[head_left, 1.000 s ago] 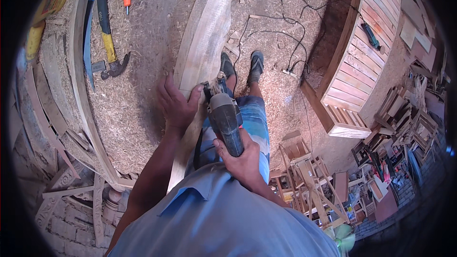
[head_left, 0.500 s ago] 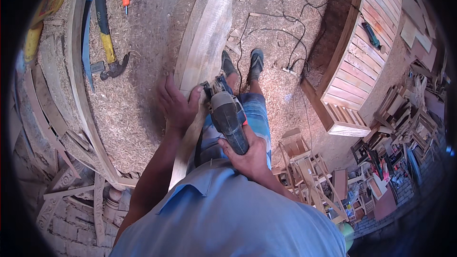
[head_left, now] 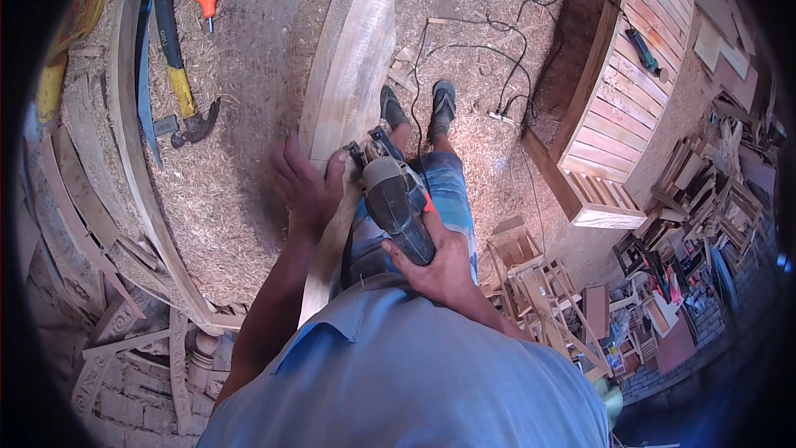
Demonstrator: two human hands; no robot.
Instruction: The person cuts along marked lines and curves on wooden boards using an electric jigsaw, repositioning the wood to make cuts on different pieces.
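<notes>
A jigsaw (head_left: 396, 199) with a dark body, grey front and red-orange accent is gripped from behind by my right hand (head_left: 439, 261). Its metal front end meets the right edge of a long pale wooden plank (head_left: 352, 66), which runs from the top of the view down past my left side. My left hand (head_left: 311, 187) lies on the plank just left of the jigsaw. Its fingers are spread and reach over the plank's left edge, and its thumb points toward the saw's front. The blade itself is hidden.
At left, a claw hammer (head_left: 176, 58) and an orange-handled three-way wrench (head_left: 209, 2) lie among shavings near a curved wooden piece (head_left: 128, 116). Black cord (head_left: 522, 58) loops over the floor. A slatted wooden piece (head_left: 618, 99) bears a green power tool (head_left: 643, 50). Wood scraps (head_left: 696, 216) are piled right.
The view has shifted slightly, with floor items sitting a little further left. My hands and the jigsaw keep nearly the same place on the plank.
</notes>
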